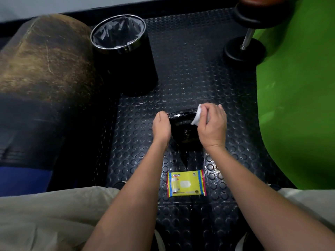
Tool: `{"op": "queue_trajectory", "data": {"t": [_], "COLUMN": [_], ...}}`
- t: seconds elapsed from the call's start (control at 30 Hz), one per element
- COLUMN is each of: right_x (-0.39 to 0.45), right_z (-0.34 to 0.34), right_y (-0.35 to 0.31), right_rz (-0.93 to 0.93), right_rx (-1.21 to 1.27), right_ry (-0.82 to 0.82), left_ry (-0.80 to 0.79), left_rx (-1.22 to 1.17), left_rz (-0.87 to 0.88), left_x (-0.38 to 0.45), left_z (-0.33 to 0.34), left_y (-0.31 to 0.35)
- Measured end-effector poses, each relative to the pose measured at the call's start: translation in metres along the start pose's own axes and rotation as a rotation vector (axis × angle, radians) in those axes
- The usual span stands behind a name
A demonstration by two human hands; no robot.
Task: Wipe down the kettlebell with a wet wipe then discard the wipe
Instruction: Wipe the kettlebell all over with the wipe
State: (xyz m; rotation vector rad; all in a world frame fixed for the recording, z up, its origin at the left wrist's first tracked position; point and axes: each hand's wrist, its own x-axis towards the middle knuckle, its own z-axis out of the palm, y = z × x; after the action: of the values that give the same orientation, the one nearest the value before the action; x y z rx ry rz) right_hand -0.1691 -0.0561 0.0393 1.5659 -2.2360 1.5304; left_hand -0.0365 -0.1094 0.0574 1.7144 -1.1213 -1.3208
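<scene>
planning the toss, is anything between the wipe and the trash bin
Nothing visible stands in the way. The right hand holds the wipe on the kettlebell; the left hand grips its handle. Only bare studded floor mat lies between them and the open, lined bin, up and left.

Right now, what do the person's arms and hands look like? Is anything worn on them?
Both forearms are bare, with no sleeves in view. The left hand and right hand wear no gloves, and no watch, ring or wristband is visible.

kettlebell between hands, wipes packet nearer, bin behind-left
</scene>
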Motion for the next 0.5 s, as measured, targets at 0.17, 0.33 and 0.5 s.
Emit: {"op": "queue_trajectory", "data": {"t": [0.17, 0.33, 0.5], "right_x": [0.006, 0.038, 0.041], "right_z": [-0.004, 0.0, 0.01], "right_y": [0.002, -0.011, -0.016], "right_rz": [0.412, 0.712, 0.286], "right_rx": [0.126, 0.12, -0.244], "right_ry": [-0.083, -0.241, -0.338], "left_ry": [0.0, 0.005, 0.005], "left_rx": [-0.005, -0.026, -0.042], "left_rz": [-0.009, -0.031, -0.062], "left_x": [0.0, 0.006, 0.007], "left_z": [0.001, 0.0, -0.003], "left_y": [0.003, 0.003, 0.003]}}
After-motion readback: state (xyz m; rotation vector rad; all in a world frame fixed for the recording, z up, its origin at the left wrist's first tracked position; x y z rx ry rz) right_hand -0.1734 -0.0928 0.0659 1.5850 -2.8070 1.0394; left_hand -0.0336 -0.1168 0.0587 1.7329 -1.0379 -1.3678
